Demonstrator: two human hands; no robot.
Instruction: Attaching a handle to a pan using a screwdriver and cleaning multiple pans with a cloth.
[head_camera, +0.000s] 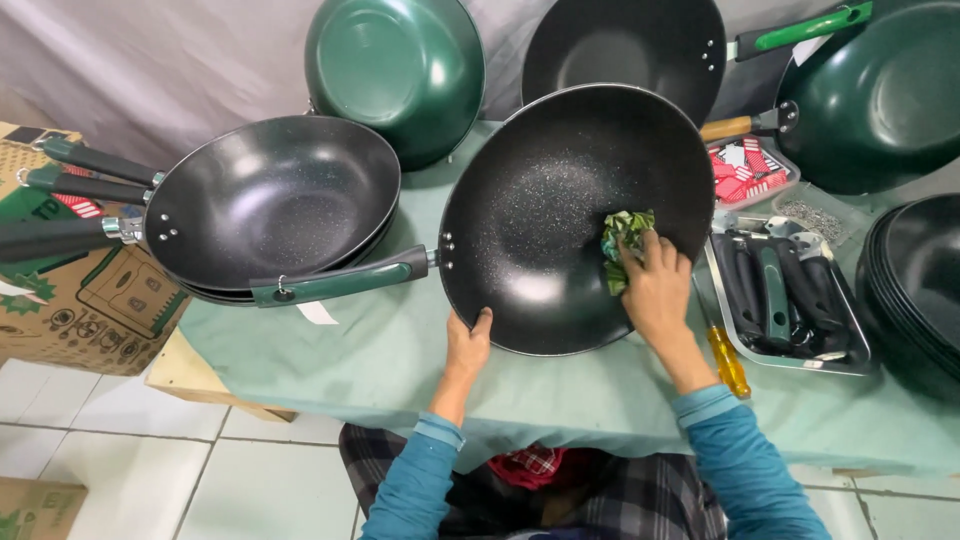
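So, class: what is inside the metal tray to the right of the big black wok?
The metal tray holds loose dark handles and one green handle, piled together. Whatever lies beneath them is covered.

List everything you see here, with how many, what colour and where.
Wok being wiped: one, black, green handle, table centre.
Cloth: one, green patterned, inside that wok under the right hand.
Stacked woks: several, black, left of table.
Green pans: two, upturned, back centre and back right.
Black pan: one, propped at back.
Pan stack: black, right edge.
Tray: one, metal, holding dark and green handles.
Screwdriver: one, yellow handle, beside tray.
Tablecloth: pale green.
Boxes: cardboard, left.
Left hand: grips wok's near rim.
Right hand: presses cloth.
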